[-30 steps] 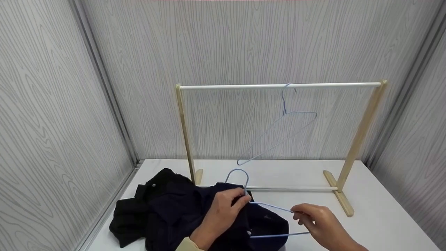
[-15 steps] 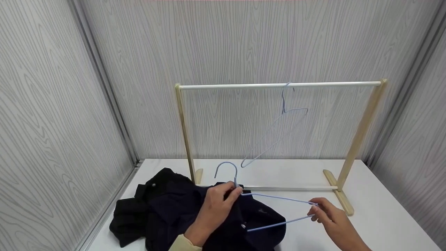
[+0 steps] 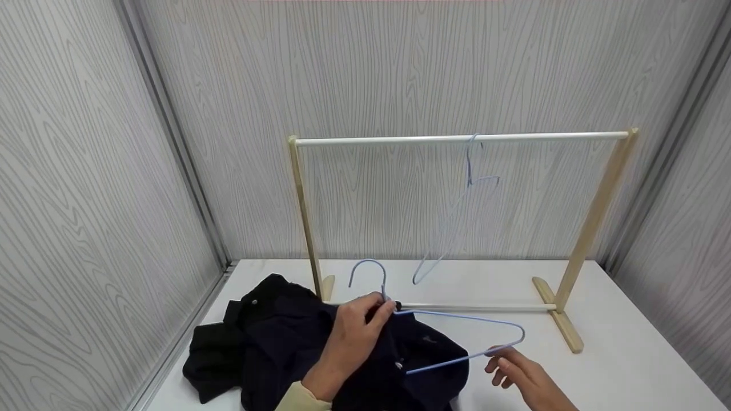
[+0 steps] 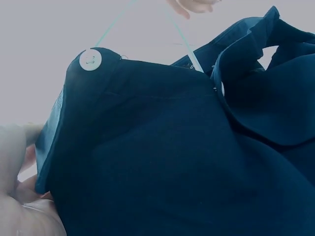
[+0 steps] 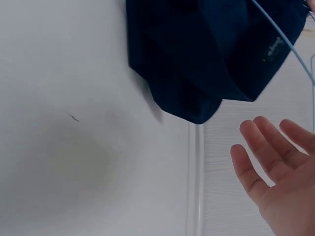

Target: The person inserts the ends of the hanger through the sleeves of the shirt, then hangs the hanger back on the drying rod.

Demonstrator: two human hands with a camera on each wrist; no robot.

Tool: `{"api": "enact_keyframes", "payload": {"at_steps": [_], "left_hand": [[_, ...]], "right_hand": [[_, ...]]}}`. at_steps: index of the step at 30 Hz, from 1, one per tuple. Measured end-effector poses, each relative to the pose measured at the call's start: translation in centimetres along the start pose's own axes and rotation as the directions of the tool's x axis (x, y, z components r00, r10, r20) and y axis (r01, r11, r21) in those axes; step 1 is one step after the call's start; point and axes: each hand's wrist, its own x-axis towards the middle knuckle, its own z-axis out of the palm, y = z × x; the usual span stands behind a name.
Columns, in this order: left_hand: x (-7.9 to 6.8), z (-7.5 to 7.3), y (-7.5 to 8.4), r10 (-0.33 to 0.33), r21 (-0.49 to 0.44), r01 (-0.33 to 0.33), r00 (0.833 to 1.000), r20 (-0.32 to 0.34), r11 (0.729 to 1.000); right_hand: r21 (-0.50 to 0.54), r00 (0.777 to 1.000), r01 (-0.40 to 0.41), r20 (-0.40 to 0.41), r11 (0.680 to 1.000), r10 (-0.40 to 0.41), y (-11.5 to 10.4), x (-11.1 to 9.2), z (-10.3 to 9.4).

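Observation:
A dark navy shirt (image 3: 428,365) with white buttons (image 4: 90,59) lies bunched on the table. My left hand (image 3: 354,339) pinches its fabric together with the neck of a blue wire clothes hanger (image 3: 457,315). The hanger's hook stands up above those fingers, and its right end sticks out of the shirt; its left part is hidden in the cloth. In the left wrist view, my left hand (image 4: 24,191) holds the shirt's edge. My right hand (image 3: 522,374) is beside the hanger's lower bar, its fingers loosely spread in the right wrist view.
Behind the shirt stands a wooden rack with a white rail (image 3: 400,140). A second blue hanger (image 3: 469,165) hangs from the rail. Black clothing (image 3: 214,354) is heaped at the left on the white table (image 3: 622,354). Wood-grain panels enclose the back and sides.
My right hand has slid rightward along the hanger and let go of its end. The left hand has shifted slightly up and left with the hook. The hanging hanger has turned on the rail.

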Motion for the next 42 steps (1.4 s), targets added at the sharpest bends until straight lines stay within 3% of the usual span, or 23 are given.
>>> {"api": "enact_keyframes", "payload": {"at_steps": [2,5,11,21,25,33,42], "left_hand": [[0.1,0.0,0.1,0.004,0.000,-0.004,1.000,-0.006,1.000],[0.2,0.1,0.2,0.008,0.001,-0.008,1.000,-0.016,1.000],[0.1,0.5,0.2,0.001,-0.002,-0.001,1.000,-0.027,1.000],[-0.1,0.7,0.3,0.003,0.009,-0.003,0.999,-0.048,1.000],[-0.1,0.6,0.3,0.009,0.018,-0.008,0.998,-0.056,1.000],[-0.3,0.6,-0.2,0.108,0.055,-0.103,0.990,-0.089,0.993],[-0.3,0.3,-0.6,0.121,0.059,-0.116,0.989,-0.090,0.992]], "right_hand": [[-0.040,0.998,0.065,-0.010,0.997,-0.066,0.5,0.2,0.6],[-0.120,0.992,0.089,-0.081,0.989,-0.099,1.1,0.8,1.7],[-0.118,0.979,-0.028,-0.203,0.993,0.003,1.3,2.3,3.7],[-0.072,0.961,-0.130,-0.257,0.989,0.108,0.9,3.9,5.2],[-0.085,0.969,-0.131,-0.221,0.988,0.110,1.1,3.9,5.2],[-0.001,0.964,-0.151,-0.222,0.988,0.147,0.2,3.6,3.7],[-0.016,0.961,-0.134,-0.248,0.991,0.126,-2.1,3.3,1.6]]}}
